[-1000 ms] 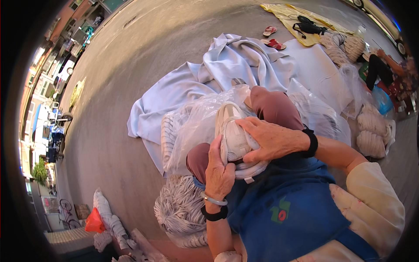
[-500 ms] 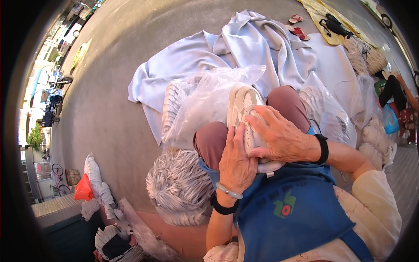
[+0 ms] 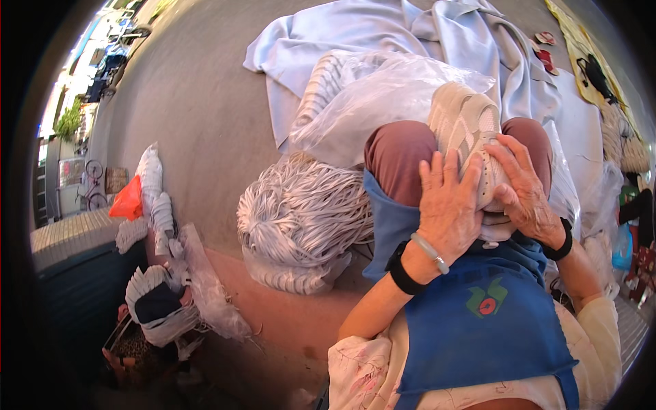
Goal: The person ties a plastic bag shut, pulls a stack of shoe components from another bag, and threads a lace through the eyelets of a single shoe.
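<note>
A pale beige sneaker [image 3: 486,179] rests between my raised knees, its toe pointing away from me. Against its far left side is a second pale shoe [image 3: 451,113], partly hidden. My left hand [image 3: 447,205] lies along the near shoe's left side, fingers spread and stretched out. On the right side my right hand [image 3: 526,195] curves over the shoe, fingers on its upper and thumb near the lacing area. A blue apron [image 3: 478,328] covers my lap below the shoes. No lace end is clearly visible between my fingers.
Left of my knees sits a big bundle of whitish shoelaces [image 3: 301,212]. Beyond it, clear plastic [image 3: 396,102] covers more bundles on a pale blue cloth [image 3: 301,41]. An orange bag [image 3: 128,198] and wrapped bundles stand far left. Red slippers [image 3: 547,58] lie at the back right.
The view has swung left, so the scene sits farther right. My left fingers have spread wider on the shoe. My right hand has drawn back toward the shoe's right side.
</note>
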The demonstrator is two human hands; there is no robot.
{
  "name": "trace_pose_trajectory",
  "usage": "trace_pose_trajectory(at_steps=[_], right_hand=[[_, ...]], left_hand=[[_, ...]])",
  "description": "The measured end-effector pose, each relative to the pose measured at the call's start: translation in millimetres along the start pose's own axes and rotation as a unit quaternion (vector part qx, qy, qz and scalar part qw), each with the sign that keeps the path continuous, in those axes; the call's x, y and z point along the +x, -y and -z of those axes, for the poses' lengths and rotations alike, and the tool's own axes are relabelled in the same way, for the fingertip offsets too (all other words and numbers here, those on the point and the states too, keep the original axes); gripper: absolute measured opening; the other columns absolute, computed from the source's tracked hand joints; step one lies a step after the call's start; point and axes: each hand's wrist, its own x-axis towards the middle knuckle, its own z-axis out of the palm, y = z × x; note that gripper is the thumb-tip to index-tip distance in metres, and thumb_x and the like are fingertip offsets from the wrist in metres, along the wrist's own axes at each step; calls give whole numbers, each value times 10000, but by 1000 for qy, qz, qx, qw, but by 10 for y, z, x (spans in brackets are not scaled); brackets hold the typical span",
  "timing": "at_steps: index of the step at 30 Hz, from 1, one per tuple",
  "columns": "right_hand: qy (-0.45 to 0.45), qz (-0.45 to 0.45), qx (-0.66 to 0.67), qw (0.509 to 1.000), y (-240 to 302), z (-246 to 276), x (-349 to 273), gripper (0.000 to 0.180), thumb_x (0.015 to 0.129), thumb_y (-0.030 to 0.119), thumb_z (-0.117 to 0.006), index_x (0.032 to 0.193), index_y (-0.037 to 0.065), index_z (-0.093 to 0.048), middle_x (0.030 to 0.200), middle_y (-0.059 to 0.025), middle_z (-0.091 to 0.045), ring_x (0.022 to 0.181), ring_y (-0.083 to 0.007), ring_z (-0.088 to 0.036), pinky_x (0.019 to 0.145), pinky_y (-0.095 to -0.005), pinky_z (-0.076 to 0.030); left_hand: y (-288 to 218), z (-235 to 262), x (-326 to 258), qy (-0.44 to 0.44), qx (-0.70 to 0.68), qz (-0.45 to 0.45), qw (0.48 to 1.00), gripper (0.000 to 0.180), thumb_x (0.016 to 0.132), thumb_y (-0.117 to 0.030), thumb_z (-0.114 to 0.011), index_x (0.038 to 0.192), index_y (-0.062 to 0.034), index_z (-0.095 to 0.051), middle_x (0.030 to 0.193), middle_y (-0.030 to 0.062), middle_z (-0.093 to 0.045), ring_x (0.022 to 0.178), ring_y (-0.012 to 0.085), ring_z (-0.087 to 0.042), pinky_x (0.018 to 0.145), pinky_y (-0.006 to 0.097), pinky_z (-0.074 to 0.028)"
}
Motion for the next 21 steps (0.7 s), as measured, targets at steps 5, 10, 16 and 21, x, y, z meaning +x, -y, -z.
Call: trace_pose_trajectory(at_steps=[5,10,16,21], right_hand=[[-10,8,-25,1000,-8,-101,1,608,881,483,-439,1246,-2,-410,1303,-246,-300,1190,-408,-345,1010,-413,-283],[-17,44,-52,998,-11,-203,-75,529,878,368,-490,1258,11,-399,1323,-247,-274,1206,-420,-309,1014,-432,-272],[-40,54,-32,997,-110,-197,-193,572,883,459,-465,1259,31,-418,1312,-242,-283,1209,-408,-309,1021,-448,-254],[-28,35,-54,998,-82,-132,-213,563,882,431,-465,1269,27,-405,1321,-243,-280,1228,-405,-292,1024,-452,-248]], left_hand=[[109,-143,-49,-23,-144,0,989,679,740,-27,-576,1346,-117,-282,1293,306,-274,1149,520,-323,983,488,-318],[166,-190,-135,3,-136,-27,990,665,774,-35,-552,1360,-141,-257,1304,320,-247,1158,523,-323,987,482,-327],[-68,-47,-191,15,73,6,997,717,718,-155,-644,1348,-144,-302,1338,245,-279,1211,485,-303,1019,550,-220],[371,372,-349,-75,-161,75,981,579,774,-170,-629,1274,-3,-390,1253,179,-448,1198,319,-402,1027,434,-249]])
